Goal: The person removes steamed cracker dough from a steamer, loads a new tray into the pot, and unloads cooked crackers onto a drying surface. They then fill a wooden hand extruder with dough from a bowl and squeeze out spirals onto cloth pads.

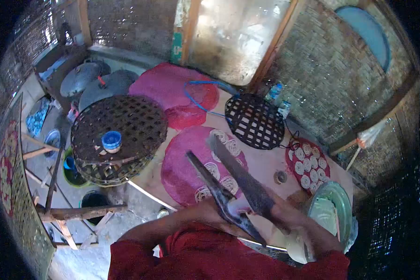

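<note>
A dark wooden hand press (235,172) with two long handles is held out in front of my chest, over the table. My left hand (211,211) is closed around the lower handle, and my right hand (281,211) grips the upper one. Between the handles, near my hands, shows a pale part (239,205). Beneath the press lies a round pink sheet (179,163) bearing several coils of pale strands (228,184). The press partly covers these coils.
Right of the press stand a green basin (346,198) with pale dough and a red round mat (291,163) covered in coils. Woven trays (121,121) topped by a blue-and-white bowl (111,140) are at left. A black lattice tray (254,121) lies at the back. A wooden frame (84,213) stands lower left.
</note>
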`<state>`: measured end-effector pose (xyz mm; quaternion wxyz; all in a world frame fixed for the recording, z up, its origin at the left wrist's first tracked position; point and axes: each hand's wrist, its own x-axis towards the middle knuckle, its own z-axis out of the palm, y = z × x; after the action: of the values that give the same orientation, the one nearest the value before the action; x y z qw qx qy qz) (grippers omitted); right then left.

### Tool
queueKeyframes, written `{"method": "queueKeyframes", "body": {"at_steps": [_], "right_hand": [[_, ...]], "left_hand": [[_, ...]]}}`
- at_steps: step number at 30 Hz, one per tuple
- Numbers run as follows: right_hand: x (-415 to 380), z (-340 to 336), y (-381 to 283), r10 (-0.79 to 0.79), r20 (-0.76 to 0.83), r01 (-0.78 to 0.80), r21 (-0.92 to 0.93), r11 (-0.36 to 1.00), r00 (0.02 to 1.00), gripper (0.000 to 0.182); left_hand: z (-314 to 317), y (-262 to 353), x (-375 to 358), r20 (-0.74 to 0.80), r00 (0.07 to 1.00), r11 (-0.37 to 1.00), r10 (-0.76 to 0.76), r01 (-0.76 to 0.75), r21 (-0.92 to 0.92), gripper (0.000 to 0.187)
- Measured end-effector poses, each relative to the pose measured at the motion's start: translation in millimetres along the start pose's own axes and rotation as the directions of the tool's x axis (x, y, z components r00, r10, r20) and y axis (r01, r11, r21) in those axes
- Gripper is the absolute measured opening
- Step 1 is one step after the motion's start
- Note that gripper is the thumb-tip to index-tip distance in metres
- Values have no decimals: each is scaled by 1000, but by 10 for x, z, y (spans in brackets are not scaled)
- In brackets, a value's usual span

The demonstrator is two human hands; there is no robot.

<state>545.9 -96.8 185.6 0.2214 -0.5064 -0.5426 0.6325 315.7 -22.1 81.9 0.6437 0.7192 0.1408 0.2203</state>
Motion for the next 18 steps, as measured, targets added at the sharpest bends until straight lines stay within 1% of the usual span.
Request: {"method": "queueKeyframes", "body": {"at_steps": [1, 2, 3, 4, 5, 6, 7, 8, 9, 10, 12, 13, 15, 16, 17, 18], "right_hand": [[14, -96, 72, 6, 136, -34, 203, 979, 991, 90], [35, -169, 118, -10, 249, -74, 325, 943, 968, 90], [52, -209, 154, -27, 326, -115, 410, 905, 945, 90], [89, -244, 178, -34, 358, -141, 451, 881, 933, 90], [138, -256, 207, -38, 372, -160, 488, 858, 928, 90], [206, -272, 235, -37, 379, -177, 512, 840, 925, 90], [298, -288, 249, -39, 372, -177, 529, 830, 928, 90], [375, -292, 243, -39, 376, -186, 544, 818, 926, 90], [450, -286, 253, -40, 371, -189, 560, 807, 928, 90], [499, -295, 243, -37, 372, -194, 564, 802, 928, 90], [637, -303, 255, -53, 364, -182, 581, 794, 930, 90], [692, -302, 266, -64, 355, -171, 591, 788, 933, 90], [801, -267, 331, -83, 331, -152, 622, 768, 940, 90], [852, -243, 380, -95, 318, -139, 639, 756, 943, 90], [892, -216, 430, -108, 305, -129, 660, 740, 946, 90], [912, -204, 454, -120, 288, -115, 680, 725, 950, 90]], "left_hand": [[-177, 179, -50, -26, 1000, 999, 1, 0, 51, 46], [-334, 222, -80, 33, 996, 979, 81, -86, 184, 49], [-490, 265, -110, 92, 983, 935, 161, -181, 305, 53], [-675, 513, -118, 122, 981, 922, 149, -182, 341, 62], [-781, 745, -108, -13, 960, 953, 279, -275, 127, 68], [-887, 935, -9, -131, 946, 926, 297, -319, -201, 68], [-993, 1125, 90, -248, 917, 750, 311, -398, -528, 68], [-1099, 1316, 189, -361, 876, 496, 321, -480, -724, 69], [-1187, 1406, 218, -413, 797, 326, 441, -571, -753, 64], [-1286, 1358, 306, -430, 791, 322, 435, -582, -746, 64], [-1473, 1086, 445, -371, 835, 509, 406, -544, -667, 83], [-1541, 933, 431, -381, 829, 510, 409, -554, -658, 83], [-1680, 580, 374, -318, 897, 368, 307, -420, -830, 87], [-1695, 396, 270, -305, 907, 302, 290, -389, -870, 91], [-1645, 169, 166, -410, 904, 436, 123, -420, -796, 91], [-1542, -31, 38, -524, 851, 566, -32, -417, -711, 90]]}}
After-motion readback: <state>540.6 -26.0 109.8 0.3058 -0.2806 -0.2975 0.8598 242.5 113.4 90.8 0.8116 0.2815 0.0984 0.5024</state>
